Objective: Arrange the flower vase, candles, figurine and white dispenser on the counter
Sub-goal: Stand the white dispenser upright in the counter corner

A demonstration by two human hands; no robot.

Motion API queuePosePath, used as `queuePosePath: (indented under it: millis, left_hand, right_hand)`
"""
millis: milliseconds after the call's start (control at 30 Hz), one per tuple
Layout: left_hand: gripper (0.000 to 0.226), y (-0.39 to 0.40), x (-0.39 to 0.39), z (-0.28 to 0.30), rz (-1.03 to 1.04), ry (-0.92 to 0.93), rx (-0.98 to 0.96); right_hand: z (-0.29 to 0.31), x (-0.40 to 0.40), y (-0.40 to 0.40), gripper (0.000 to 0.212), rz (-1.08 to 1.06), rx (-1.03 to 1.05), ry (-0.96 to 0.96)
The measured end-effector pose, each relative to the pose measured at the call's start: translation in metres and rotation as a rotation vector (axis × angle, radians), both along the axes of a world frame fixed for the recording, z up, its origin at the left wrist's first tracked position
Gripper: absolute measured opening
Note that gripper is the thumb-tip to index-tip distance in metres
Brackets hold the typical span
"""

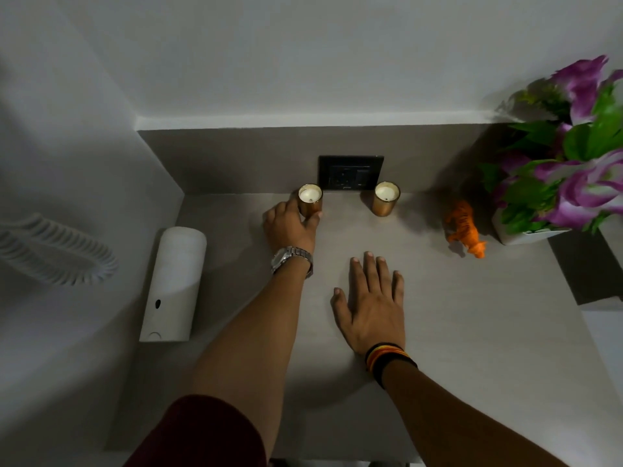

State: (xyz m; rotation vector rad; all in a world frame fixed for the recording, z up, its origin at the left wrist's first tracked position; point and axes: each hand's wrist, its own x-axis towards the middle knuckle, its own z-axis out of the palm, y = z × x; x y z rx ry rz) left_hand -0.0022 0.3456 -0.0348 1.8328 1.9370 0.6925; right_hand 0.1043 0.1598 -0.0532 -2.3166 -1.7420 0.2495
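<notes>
the left hand (291, 227), with a silver metal wristwatch (290, 259) on its wrist, reaches up the middle of the frame with the forearm nearly straight, its fingers curled round the lower body of the left gold-coloured glass candle with white wax (310, 201) — thumb on the candle's right side, the other fingers on its left. that candle stands upright on the pale grey counter (455, 318) at the foot of the back wall, just left of a black wall socket plate (351, 172). a matching gold glass candle (386, 198) stands upright just right of the socket, untouched. the right hand (372, 306), wearing a stack of black, red and yellow thread bands (387, 358), lies flat in the centre of the frame, palm down, fingers spread and straight, grasping nothing. the small orange plastic tiger figurine (467, 230) stands right of centre, just beside the white square vase of purple flowers and green leaves (556, 170) at the right edge. the tall white cylindrical dispenser (173, 281) is at the left edge of the counter — well apart from both hands. a white coiled cord (50, 257) hangs at far left.
</notes>
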Motion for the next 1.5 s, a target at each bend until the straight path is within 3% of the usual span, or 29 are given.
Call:
queuePosePath:
  millis: [167, 300, 467, 567, 633, 733, 867, 1067, 1300, 1500]
  left_hand:
    - [0.065, -0.003, -0.002, 0.005, -0.028, -0.019, -0.041]
    - [0.073, -0.062, -0.027, 0.033, 0.031, -0.124, -0.019]
    - [0.073, -0.172, -0.121, 0.057, 0.267, 0.068, 0.303]
    - [0.093, -0.192, -0.176, 0.044, 0.432, 0.147, 0.214]
    - [0.100, -0.189, -0.198, 0.034, 0.463, 0.118, 0.093]
    - [0.083, -0.185, -0.214, 0.029, 0.477, -0.046, 0.024]
    - [0.071, -0.184, -0.207, 0.043, 0.535, -0.127, 0.075]
    - [0.084, -0.165, -0.169, 0.075, 0.554, -0.110, 0.240]
    - [0.083, -0.074, -0.131, 0.110, 0.496, -0.196, 0.440]
    - [0.091, -0.010, -0.127, 0.110, 0.534, -0.311, 0.403]
  right_hand:
    - [0.000, 0.000, -0.001, 0.074, -0.003, 0.009, -0.006]
    - [0.001, 0.000, -0.001, 0.074, 0.002, 0.016, -0.001]
    - [0.004, 0.001, -0.004, 0.074, 0.015, 0.013, 0.001]
    - [0.005, 0.000, -0.004, 0.074, 0.012, 0.007, 0.003]
    - [0.006, 0.000, -0.005, 0.074, 0.013, 0.007, 0.003]
    - [0.006, 0.000, -0.005, 0.074, 0.020, 0.006, 0.000]
    - [0.003, 0.001, -0.007, 0.074, 0.035, 0.022, -0.002]
    - [0.004, 0.002, -0.008, 0.074, 0.040, 0.030, 0.008]
    - [0.003, 0.003, -0.007, 0.075, 0.038, 0.036, 0.011]
    - [0.000, 0.002, -0.006, 0.075, 0.030, 0.032, 0.003]
